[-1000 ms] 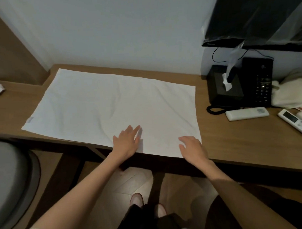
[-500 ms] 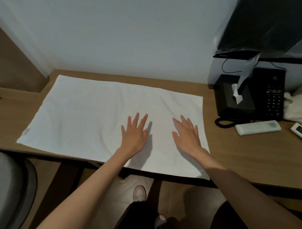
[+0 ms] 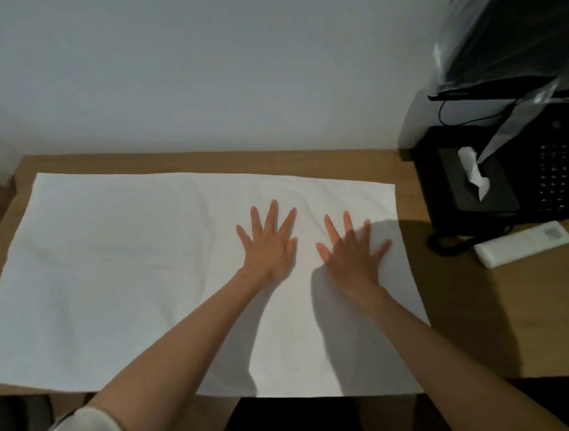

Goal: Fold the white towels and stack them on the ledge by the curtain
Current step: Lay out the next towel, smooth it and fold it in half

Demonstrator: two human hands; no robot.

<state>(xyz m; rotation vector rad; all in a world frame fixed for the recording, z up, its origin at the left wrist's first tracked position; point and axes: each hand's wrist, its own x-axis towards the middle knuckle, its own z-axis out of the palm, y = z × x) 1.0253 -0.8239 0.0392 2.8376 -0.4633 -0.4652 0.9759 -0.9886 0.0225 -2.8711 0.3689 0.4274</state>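
A black tissue box [image 3: 469,184], telephone [image 3: 554,170] and white remote [image 3: 523,244] share the desk [image 3: 506,320].

I can read no text, number or brand here. The black telephone [image 3: 554,173] has rows of small pale marks on its keys, but they are too small and too dim to tell as numbers. The white remote control [image 3: 523,244], which lies on the worktop [image 3: 506,320], has a grey window near its far end, and this window is blurred. On the lower edge of the dark screen [image 3: 509,39] there is a faint pale mark that I cannot make out.
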